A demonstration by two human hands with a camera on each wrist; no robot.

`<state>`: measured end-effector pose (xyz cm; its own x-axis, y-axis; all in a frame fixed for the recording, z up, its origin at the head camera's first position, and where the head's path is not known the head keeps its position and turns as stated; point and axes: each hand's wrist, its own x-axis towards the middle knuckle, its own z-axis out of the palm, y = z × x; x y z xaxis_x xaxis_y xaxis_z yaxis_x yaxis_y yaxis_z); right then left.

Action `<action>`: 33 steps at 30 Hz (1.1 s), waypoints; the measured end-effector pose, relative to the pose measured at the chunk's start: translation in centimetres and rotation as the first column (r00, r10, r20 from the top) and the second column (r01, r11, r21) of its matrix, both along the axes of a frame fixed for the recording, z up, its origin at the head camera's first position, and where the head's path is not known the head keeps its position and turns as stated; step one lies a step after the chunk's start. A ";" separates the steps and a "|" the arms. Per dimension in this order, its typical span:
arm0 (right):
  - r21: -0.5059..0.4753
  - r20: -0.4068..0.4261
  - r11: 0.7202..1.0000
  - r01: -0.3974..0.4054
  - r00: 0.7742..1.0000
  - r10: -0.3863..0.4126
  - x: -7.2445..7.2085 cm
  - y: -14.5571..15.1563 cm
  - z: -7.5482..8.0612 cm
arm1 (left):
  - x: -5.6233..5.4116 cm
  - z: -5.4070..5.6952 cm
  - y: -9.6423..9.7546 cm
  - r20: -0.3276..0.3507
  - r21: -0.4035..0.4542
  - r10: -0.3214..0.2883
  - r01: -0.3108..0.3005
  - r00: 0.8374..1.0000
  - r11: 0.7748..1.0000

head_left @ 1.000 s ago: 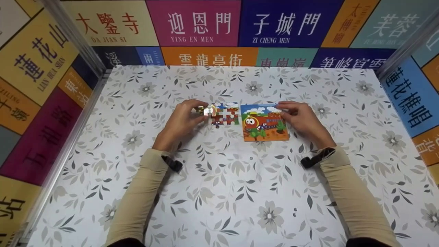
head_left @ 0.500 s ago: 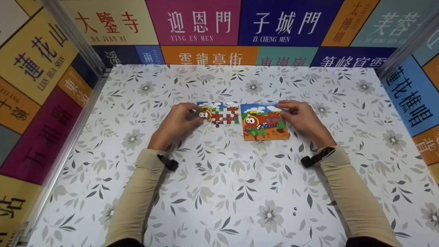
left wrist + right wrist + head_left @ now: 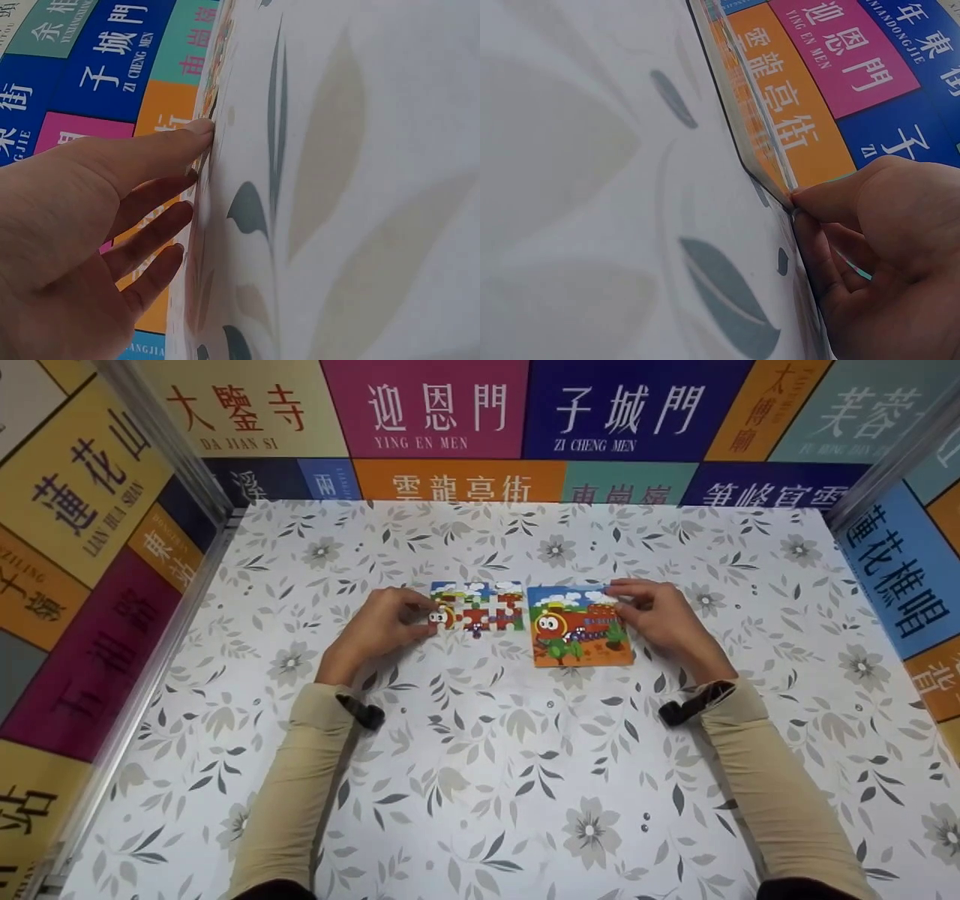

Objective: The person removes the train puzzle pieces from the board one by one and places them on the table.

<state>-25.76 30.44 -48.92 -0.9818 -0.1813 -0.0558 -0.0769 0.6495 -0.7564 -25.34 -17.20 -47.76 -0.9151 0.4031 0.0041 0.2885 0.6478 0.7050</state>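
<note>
Jigsaw pieces (image 3: pixel 506 619) with a cartoon train lie partly joined on the table, with gaps between some of them. My left hand (image 3: pixel 379 626) pinches the puzzle piece with the train's face (image 3: pixel 442 617) at the left side, index finger above and thumb below its outer edge. In the left wrist view, the thumb (image 3: pixel 199 127) reaches to the puzzle's edge and the other fingers are spread behind. To the right lies a square picture board (image 3: pixel 574 637) showing the whole train. My right hand (image 3: pixel 660 619) pinches its upper right edge; the right wrist view shows thumb and finger at the board's corner (image 3: pixel 761 172).
White cloth with grey leaves and flowers covers the table (image 3: pixel 525 780). Colourful panels with large characters (image 3: pixel 442 409) wall in the back and both sides. A narrow strip of cloth separates the puzzle from the board.
My left hand has brought the face piece down from a tilted position to the puzzle's left side, then shifted it slightly left and nearer. The right hand stays at the board.
</note>
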 end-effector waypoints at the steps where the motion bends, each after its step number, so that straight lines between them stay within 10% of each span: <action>1: -0.001 0.004 1.000 0.000 1.000 0.000 0.0 0.0 0.0 | -0.1 0.0 0.0 -0.003 -0.002 -0.003 0.003 1.000 1.000; 15: -0.024 0.040 1.000 0.005 0.999 -0.004 0.2 -0.3 0.6 | 0.1 0.4 0.8 -0.047 0.021 0.015 -0.014 0.999 1.000; 33: -0.018 0.013 1.000 0.005 1.000 -0.005 0.2 -0.1 0.2 | 0.1 1.3 7.1 -0.136 0.053 -0.136 0.144 0.981 0.988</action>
<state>-25.53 30.36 -48.68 -0.9819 -0.1776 -0.0653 -0.0639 0.6362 -0.7689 -25.25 -10.14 -46.49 -0.8395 0.5222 0.1502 0.4662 0.5501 0.6928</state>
